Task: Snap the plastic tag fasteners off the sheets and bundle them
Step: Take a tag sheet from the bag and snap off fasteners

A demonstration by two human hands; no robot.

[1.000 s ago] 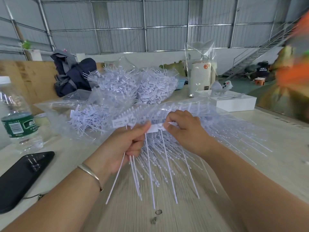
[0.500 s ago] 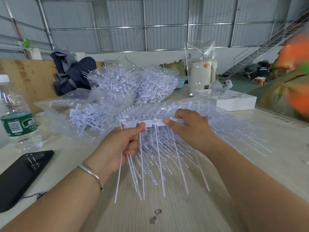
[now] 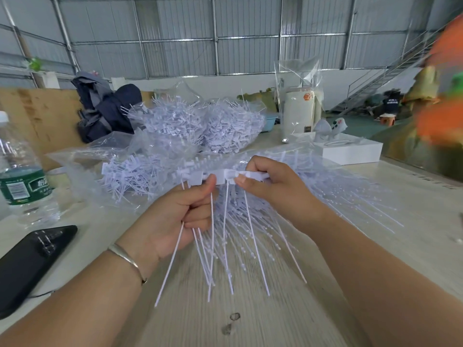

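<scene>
Both hands share one fastener strip (image 3: 220, 177) lying crosswise: my left hand (image 3: 175, 216) grips loose stems, right hand (image 3: 270, 189) pinches its right end.

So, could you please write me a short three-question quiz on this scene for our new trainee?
1. True or false: the left hand grips a bundle of fasteners.
2. What does the right hand pinch? A) the phone B) the fastener strip C) the water bottle
3. Fill in: the phone lies on the ___.

Key: 1 true; 2 B; 3 table.
</scene>
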